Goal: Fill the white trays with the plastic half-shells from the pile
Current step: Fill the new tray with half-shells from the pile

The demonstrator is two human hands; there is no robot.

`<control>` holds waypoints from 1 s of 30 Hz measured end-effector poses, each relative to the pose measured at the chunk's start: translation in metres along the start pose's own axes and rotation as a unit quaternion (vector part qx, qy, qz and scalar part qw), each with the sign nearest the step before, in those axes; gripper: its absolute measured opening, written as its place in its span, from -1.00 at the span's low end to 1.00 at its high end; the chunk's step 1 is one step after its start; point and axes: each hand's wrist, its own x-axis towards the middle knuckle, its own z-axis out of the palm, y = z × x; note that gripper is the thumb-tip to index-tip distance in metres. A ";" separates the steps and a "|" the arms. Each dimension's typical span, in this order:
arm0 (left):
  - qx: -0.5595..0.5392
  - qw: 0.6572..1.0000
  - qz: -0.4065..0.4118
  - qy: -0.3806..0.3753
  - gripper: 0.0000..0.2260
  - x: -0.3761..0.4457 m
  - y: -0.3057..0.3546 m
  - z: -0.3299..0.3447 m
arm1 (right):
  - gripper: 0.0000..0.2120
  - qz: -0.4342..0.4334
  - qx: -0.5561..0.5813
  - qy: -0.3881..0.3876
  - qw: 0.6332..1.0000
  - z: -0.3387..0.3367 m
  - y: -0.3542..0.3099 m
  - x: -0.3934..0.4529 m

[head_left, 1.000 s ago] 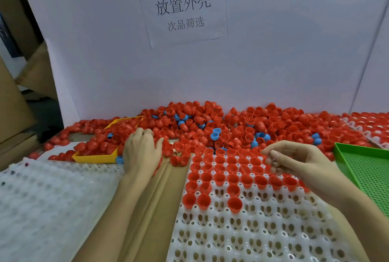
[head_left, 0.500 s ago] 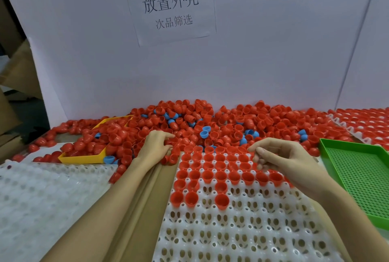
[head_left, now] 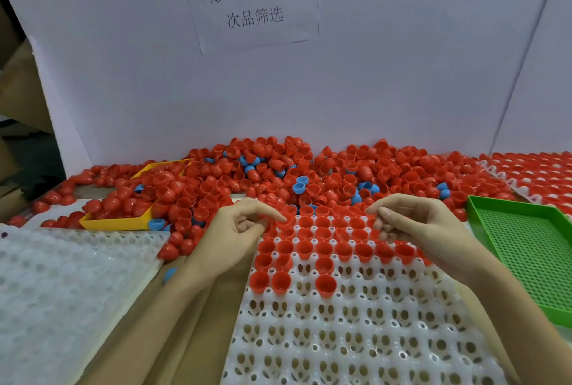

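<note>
Head view: your left hand (head_left: 238, 230) pinches a red half-shell (head_left: 286, 220) at the white tray's (head_left: 356, 338) ten o'clock corner; your right hand (head_left: 411, 223) hovers at one o'clock, fingers curled, contents unclear.

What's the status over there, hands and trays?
Left hand pinching a red half-shell at the white tray; right hand curled, contents unclear. Far rows filled, near rows empty. Nothing blocking.
</note>
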 end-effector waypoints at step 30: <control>0.288 0.927 0.142 -0.193 -0.89 -0.021 0.023 0.030 | -0.77 0.006 0.004 0.005 1.000 -0.004 0.001 0.001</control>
